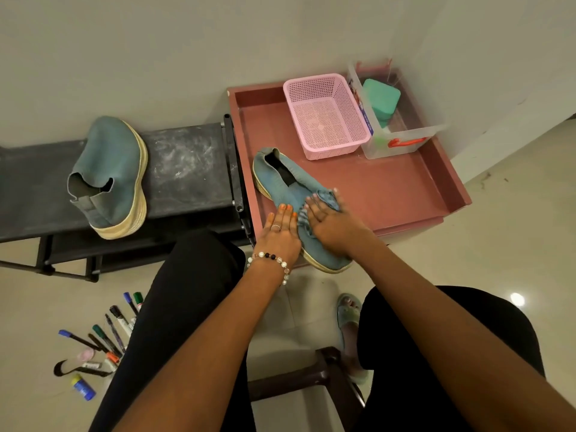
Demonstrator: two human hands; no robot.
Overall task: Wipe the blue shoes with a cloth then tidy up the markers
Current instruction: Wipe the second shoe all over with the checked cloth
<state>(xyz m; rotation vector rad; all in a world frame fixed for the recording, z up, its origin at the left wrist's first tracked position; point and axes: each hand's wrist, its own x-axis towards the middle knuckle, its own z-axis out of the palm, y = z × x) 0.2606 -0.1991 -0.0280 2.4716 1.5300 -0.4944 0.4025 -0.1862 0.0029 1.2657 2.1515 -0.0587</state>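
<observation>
A dark, dusty bench stands against the wall, and beside it sits a reddish-pink tray-topped stand. One blue shoe lies on its side on the bench, its pale sole facing right. The other blue shoe lies across the near left part of the stand, heel toward the wall and toe hanging over the front edge.

At the back of the stand a pink mesh basket sits next to a clear plastic box with a red latch; a green container rests inside it. A label runs down the box's side, but its print is too small to read.

The left hand lies flat with fingers together, pressing down on the shoe's side; it wears a ring, and a beaded bracelet circles the wrist. The right hand is spread open, pressing a blue cloth against the shoe's upper.

On the floor at lower left, the markers lie scattered in a loose fan beside the person's dark trouser leg, with a small blue bottle nearest; any writing on them cannot be made out.
</observation>
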